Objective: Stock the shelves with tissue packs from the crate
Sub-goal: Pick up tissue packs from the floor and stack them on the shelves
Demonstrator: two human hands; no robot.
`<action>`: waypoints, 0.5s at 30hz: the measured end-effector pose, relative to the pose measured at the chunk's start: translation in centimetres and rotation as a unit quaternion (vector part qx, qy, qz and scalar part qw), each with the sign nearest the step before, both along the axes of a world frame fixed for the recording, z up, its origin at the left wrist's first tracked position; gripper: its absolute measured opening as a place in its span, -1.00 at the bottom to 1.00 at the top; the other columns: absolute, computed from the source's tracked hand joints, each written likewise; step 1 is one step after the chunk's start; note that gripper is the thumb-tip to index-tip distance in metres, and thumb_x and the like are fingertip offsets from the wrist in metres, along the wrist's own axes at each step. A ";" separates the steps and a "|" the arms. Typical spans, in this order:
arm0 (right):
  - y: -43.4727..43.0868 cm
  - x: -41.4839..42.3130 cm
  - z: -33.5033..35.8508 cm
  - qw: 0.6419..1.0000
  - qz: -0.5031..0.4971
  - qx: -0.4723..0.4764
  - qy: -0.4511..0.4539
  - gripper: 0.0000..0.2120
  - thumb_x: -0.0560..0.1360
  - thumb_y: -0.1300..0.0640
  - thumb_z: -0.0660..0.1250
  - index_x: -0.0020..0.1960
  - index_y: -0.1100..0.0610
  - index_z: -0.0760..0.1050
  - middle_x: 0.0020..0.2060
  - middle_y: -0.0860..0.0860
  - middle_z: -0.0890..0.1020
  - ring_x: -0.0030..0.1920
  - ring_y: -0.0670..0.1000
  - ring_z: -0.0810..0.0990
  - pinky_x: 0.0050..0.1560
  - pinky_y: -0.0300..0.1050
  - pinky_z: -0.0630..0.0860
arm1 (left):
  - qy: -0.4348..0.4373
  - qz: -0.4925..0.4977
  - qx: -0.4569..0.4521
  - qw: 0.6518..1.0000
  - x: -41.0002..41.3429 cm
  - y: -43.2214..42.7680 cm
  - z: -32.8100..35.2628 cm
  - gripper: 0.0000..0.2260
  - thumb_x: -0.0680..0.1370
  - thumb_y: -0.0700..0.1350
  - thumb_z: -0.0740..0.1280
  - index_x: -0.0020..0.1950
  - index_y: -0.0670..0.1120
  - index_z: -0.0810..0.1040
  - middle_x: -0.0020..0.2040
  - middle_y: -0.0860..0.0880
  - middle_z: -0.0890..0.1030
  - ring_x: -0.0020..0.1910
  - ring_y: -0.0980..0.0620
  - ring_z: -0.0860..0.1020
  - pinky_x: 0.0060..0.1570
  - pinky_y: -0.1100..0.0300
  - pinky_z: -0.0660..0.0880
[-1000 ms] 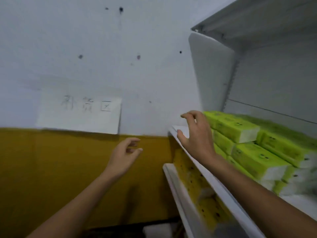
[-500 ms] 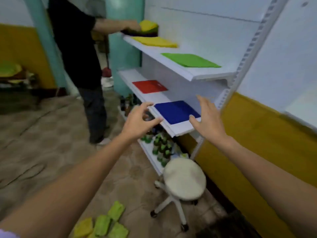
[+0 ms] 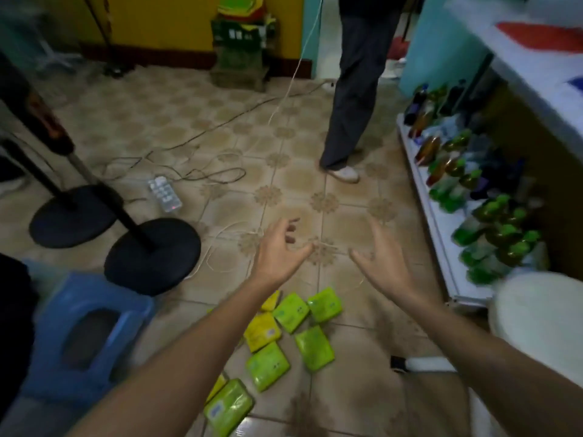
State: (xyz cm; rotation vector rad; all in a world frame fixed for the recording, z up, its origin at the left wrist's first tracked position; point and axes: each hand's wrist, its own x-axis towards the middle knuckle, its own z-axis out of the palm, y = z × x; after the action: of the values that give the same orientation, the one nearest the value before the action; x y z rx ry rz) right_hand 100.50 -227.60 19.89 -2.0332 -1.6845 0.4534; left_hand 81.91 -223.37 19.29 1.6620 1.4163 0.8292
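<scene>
The tiled floor (image 3: 284, 171) fills most of my view, with a low shelf (image 3: 432, 222) of bottles along my right and a blue stool (image 3: 85, 329) at my left. The tissue packs (image 3: 290, 312) lie flat on the tiles in a loose scatter, not in any crate I can see (their long sides point every which way). They sit below my hands and back toward me, between my forearms, closer to the left one. My left hand (image 3: 277, 250) and right hand (image 3: 381, 263) hang empty, fingers spread and loosely bent, palms facing. I judge the left reaches them sooner.
</scene>
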 end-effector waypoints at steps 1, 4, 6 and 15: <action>-0.9 -0.3 -5.0 0.999 0.006 -0.027 -0.017 -0.34 0.49 -0.01 0.32 0.48 0.17 0.17 0.39 0.18 0.35 0.39 0.17 0.32 0.36 -0.01 0.24 | 0.003 -0.004 -0.021 1.000 0.0 -0.7 -5.1 -0.51 0.39 -0.05 0.48 0.27 -0.04 0.44 0.08 -0.05 0.49 -0.03 -0.04 0.53 0.02 0.06 0.51; -3.3 -0.6 -18.9 0.991 0.000 -0.121 -0.063 -0.31 0.50 -0.12 0.28 0.51 -0.01 0.05 0.41 0.05 0.30 0.38 0.12 0.33 0.29 0.00 0.33 | 0.027 -0.029 -0.054 0.998 0.8 -2.2 -19.6 -0.50 0.37 -0.04 0.46 0.28 -0.02 0.44 0.12 -0.09 0.52 -0.06 -0.02 0.53 0.04 0.07 0.51; -4.2 -0.5 -27.7 0.985 -0.033 -0.149 -0.077 -0.29 0.48 -0.19 0.26 0.51 -0.04 0.04 0.40 0.02 0.31 0.37 0.08 0.34 0.27 -0.04 0.33 | 0.054 -0.061 -0.075 0.994 1.9 -2.7 -28.2 -0.50 0.39 -0.05 0.44 0.31 -0.03 0.43 0.14 -0.09 0.50 0.01 0.00 0.51 0.06 0.15 0.46; -8.0 -1.8 -53.0 0.953 0.013 -0.177 -0.246 -0.35 0.42 -0.40 -0.16 -0.21 -0.13 0.63 -0.40 -0.15 0.62 -0.40 -0.16 0.51 -0.55 -0.51 0.12 | 0.207 -0.172 -0.077 0.960 1.5 -3.7 -50.3 -0.36 0.28 0.07 0.14 0.34 -0.11 0.28 0.29 -0.11 0.39 0.33 -0.07 0.35 0.31 0.12 0.26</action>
State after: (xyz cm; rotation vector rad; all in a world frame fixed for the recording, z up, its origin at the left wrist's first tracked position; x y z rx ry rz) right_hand 98.65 -235.59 -33.08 -2.5484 -2.0331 0.2846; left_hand 83.37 -227.11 -31.05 1.9564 1.3594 0.1735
